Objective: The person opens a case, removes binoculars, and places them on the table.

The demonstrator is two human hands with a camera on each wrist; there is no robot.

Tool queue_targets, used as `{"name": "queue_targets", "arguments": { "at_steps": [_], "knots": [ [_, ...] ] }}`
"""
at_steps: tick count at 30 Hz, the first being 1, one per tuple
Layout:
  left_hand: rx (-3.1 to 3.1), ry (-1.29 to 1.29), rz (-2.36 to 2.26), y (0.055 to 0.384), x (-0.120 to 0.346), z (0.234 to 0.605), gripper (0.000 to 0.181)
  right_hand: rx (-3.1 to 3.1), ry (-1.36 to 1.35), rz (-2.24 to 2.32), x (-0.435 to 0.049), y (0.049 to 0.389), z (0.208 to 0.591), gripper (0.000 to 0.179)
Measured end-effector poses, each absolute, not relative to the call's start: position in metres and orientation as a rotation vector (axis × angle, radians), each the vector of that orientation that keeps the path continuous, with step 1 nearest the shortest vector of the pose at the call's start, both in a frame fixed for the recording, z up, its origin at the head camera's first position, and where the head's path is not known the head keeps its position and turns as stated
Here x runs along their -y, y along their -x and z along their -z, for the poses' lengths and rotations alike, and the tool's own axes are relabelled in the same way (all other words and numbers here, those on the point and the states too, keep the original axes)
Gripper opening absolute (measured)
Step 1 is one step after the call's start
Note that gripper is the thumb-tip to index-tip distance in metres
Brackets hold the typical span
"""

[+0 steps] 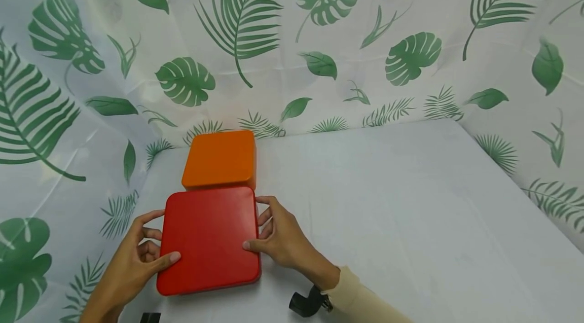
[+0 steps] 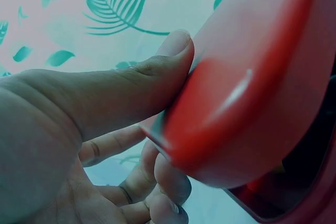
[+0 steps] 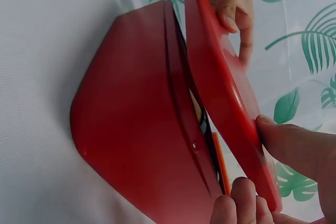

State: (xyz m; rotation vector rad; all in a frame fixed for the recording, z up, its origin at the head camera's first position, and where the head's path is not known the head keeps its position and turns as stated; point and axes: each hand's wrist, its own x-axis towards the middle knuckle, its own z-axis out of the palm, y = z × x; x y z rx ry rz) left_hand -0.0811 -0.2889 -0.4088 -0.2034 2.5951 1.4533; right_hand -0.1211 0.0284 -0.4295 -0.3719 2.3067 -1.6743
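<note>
A square red lid (image 1: pixel 210 237) with rounded corners is gripped at both sides. My left hand (image 1: pixel 132 257) pinches its left edge, thumb on top and fingers curled at the side. On the opposite edge, my right hand (image 1: pixel 285 237) grips with its thumb on top too. Beneath the lid stands a red metal box (image 3: pixel 126 108), largely hidden from the head view. The right wrist view shows the lid tilted against the box, with a dark gap between lid and rim. Dark interior shows below the lid in the left wrist view; the contents are hidden.
An orange box (image 1: pixel 221 160) lies directly behind the red one. Both rest on a white table (image 1: pixel 388 211), toward its left side. A leaf-print curtain (image 1: pixel 283 34) surrounds the table at the back and sides. A black device (image 1: pixel 307 303) sits at my right wrist.
</note>
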Motion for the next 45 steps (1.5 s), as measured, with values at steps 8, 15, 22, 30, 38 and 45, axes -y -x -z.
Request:
{"name": "queue_targets", "arguments": {
  "at_steps": [8, 15, 22, 30, 38, 45],
  "knots": [
    [-2.602, 0.142, -1.502, 0.079, 0.279, 0.405, 0.096, -2.303, 0.329, 1.685, -0.041, 0.116, 0.423, 0.091],
    [-2.597, 0.145, -1.52, 0.077, 0.268, 0.402, 0.096, -2.305, 0.322, 1.713, -0.051, 0.112, 0.423, 0.089],
    [-2.594, 0.167, -1.524, 0.076, 0.256, 0.398, 0.099, -2.295, 0.27, 1.741, -0.061, 0.108, 0.422, 0.087],
    [-2.583, 0.087, -1.582, 0.076, 0.246, 0.397, 0.094, -2.301, 0.211, 1.756, -0.071, 0.104, 0.421, 0.086],
    [-2.611, 0.024, -1.577, 0.075, 0.235, 0.397, 0.087, -2.305, 0.185, 1.771, -0.085, 0.103, 0.42, 0.086],
    [-2.625, -0.039, -1.581, 0.077, 0.222, 0.397, 0.084, -2.31, 0.136, 1.792, -0.097, 0.103, 0.419, 0.085]
  ]
}}
